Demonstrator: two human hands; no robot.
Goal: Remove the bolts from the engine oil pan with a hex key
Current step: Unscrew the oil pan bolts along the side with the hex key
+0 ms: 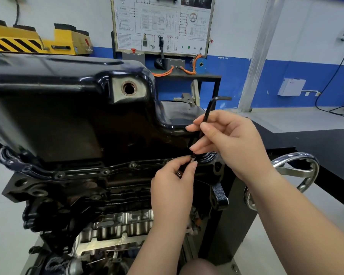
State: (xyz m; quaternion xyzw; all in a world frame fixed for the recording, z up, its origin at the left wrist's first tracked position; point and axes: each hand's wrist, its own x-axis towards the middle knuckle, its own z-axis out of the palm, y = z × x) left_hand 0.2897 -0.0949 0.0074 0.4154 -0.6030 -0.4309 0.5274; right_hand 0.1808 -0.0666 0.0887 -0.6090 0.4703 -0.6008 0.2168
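The glossy black engine oil pan (68, 108) sits upside down on the engine, its flange running along the front with several bolts (105, 172) still in it. My right hand (230, 143) holds a black L-shaped hex key (209, 112) upright, its short arm pointing right and its lower end hidden behind my fingers near the flange's right end. My left hand (173, 187) pinches a small silver bolt (192, 158) between thumb and fingertip just under the key. Another bolt (179, 174) shows inside my left palm.
The engine block (115, 221) is mounted on a black stand with a chrome handwheel (294, 171) at the right. A black workbench (316, 143) lies beyond it. A wiring training board (161, 24) and yellow equipment (36, 40) stand against the back wall.
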